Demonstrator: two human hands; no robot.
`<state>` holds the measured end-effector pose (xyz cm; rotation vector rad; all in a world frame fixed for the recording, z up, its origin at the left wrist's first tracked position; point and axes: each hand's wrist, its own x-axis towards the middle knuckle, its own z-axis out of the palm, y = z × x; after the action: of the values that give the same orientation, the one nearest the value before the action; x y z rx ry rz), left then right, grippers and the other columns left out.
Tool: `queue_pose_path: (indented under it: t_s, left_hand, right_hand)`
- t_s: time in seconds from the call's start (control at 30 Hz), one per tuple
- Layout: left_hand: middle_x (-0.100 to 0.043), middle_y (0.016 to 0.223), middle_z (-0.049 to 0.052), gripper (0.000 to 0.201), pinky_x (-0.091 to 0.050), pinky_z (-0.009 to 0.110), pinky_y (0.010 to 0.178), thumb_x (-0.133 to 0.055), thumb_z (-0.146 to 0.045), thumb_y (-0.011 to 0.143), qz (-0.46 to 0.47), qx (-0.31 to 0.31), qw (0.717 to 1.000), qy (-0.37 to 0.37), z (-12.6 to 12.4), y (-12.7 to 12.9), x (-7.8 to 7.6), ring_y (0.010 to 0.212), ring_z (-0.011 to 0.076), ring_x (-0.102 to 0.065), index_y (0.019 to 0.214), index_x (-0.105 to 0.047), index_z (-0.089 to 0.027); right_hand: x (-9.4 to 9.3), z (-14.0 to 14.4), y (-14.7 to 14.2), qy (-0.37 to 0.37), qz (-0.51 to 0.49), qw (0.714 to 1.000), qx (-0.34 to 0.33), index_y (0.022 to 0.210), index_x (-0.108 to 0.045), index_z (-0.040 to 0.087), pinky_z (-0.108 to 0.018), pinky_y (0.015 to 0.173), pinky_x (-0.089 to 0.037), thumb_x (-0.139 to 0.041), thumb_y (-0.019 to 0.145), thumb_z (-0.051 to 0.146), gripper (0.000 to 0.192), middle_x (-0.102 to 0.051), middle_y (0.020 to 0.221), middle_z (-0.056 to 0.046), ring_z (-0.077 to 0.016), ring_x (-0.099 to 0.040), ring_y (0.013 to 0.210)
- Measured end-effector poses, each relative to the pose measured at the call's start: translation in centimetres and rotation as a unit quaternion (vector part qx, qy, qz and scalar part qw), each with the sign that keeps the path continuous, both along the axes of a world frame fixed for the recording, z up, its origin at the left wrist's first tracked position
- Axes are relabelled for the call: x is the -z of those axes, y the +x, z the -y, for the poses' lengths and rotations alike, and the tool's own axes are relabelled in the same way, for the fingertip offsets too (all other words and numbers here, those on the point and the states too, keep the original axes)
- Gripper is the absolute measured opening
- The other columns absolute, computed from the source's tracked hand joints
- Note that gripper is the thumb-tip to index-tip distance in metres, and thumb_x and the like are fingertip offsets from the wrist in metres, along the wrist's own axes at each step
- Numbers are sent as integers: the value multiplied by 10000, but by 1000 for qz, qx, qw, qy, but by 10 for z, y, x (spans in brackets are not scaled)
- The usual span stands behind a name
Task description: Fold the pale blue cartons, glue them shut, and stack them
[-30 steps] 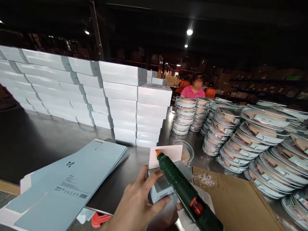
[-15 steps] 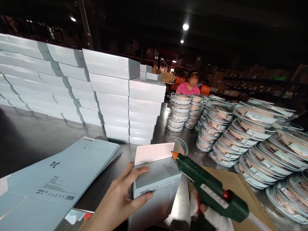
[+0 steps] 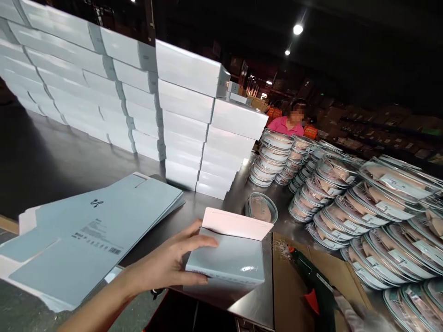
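Left hand (image 3: 173, 265) pinches the pale box (image 3: 228, 260) at its near-left corner, flap (image 3: 237, 223) open beyond the fingers; right hand (image 3: 360, 316) lowers the glue gun (image 3: 313, 281) onto cardboard (image 3: 287, 290), grasp unclear; best press flap down squarely.

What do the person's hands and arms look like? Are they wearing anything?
The left hand is bare, and its forearm shows no sleeve, watch or ring. The right hand, at the bottom right corner, wears a whitish glove; its arm is out of view.
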<state>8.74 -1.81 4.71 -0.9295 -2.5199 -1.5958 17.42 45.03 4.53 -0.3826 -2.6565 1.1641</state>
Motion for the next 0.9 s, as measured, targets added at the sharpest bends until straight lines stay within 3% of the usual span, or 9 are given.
queue_pose_path:
  t_s: [0.07, 0.1, 0.17, 0.27, 0.4, 0.47, 0.63, 0.77, 0.9]
  left_hand:
    - [-690, 1298, 91, 471, -569, 394, 1021, -901, -294, 730, 11, -2, 1000, 2, 1, 1, -1, 1254, 315, -660, 1184, -776, -316]
    - [-685, 1292, 88, 473, -570, 384, 1017, -899, -292, 738, 15, 4, 1000, 8, 2, 0, 0, 1250, 311, -661, 1192, -770, -316]
    - [-657, 1321, 89, 483, -563, 372, 1026, -900, -305, 757, 4, 27, 999, 21, 2, -1, 4, 1266, 309, -646, 1215, -747, -319]
    - [-537, 1449, 113, 455, -541, 384, 1048, -859, -346, 827, -64, 53, 994, 65, -4, -4, 19, 1314, 314, -602, 1247, -684, -320]
    - [-456, 1424, 95, 562, -537, 414, 1036, -710, -450, 944, -157, 48, 968, 189, -18, -6, 43, 1363, 274, -534, 1389, -367, -436]
    - [-496, 1323, 70, 646, -518, 414, 1054, -686, -421, 970, -171, 56, 964, 193, -20, -6, 45, 1314, 244, -543, 1443, -249, -472]
    - [-528, 1165, 65, 287, -499, 339, 1073, -720, -207, 946, -166, 121, 974, 93, -9, -6, 19, 1244, 252, -568, 1216, -683, -299]
    - [-533, 1347, 136, 208, -495, 374, 1099, -689, -186, 960, -136, 158, 976, 57, -6, -7, 7, 1374, 292, -522, 1161, -703, -239]
    - [-454, 1582, 153, 290, -367, 510, 1209, -753, -189, 912, -115, 146, 979, 85, -11, -7, 11, 1563, 361, -289, 1191, -723, -260]
  right_hand:
    - [-8, 35, -14, -42, -29, 998, -40, 1288, -646, 372, -424, 891, -637, -775, 769, 593, 579, -803, 1103, -75, -340, -768, 1036]
    - [-10, 59, -22, -67, -52, 994, -70, 1466, -476, 384, -429, 990, -600, -759, 783, 634, 780, -737, 1304, -71, -312, -721, 1168]
    - [-12, 110, -37, -177, -114, 943, -258, 1619, -99, 424, -522, 1171, -436, -824, 740, 641, 1159, -404, 1652, -100, -311, -466, 1470]
    - [-7, 157, -48, -223, -97, 900, -361, 1581, -53, 556, -532, 1196, -382, -766, 859, 557, 1015, -486, 1599, -33, -243, -479, 1463]
    - [9, 158, -47, -101, -164, 906, -377, 1624, -108, 421, -453, 1031, -567, -656, 945, 396, 873, -625, 1397, -97, -270, -636, 1291]
    - [11, 156, -46, -41, -179, 904, -386, 1598, -253, 382, -417, 980, -595, -656, 894, 246, 823, -617, 1358, -103, -280, -647, 1246]
    - [-11, 174, -55, 74, -259, 851, -451, 1415, -522, 344, -481, 1110, -493, -696, 843, 193, 617, -589, 1239, -65, -274, -539, 1290]
    - [-26, 183, -66, 197, -327, 792, -477, 1311, -555, 266, -541, 1178, -401, -659, 943, 236, 383, -612, 1321, -77, -295, -371, 1449]
    - [-28, 178, -66, 268, -339, 775, -462, 1358, -534, 275, -606, 1165, -388, -649, 954, 245, 421, -607, 1417, -83, -340, -212, 1557]
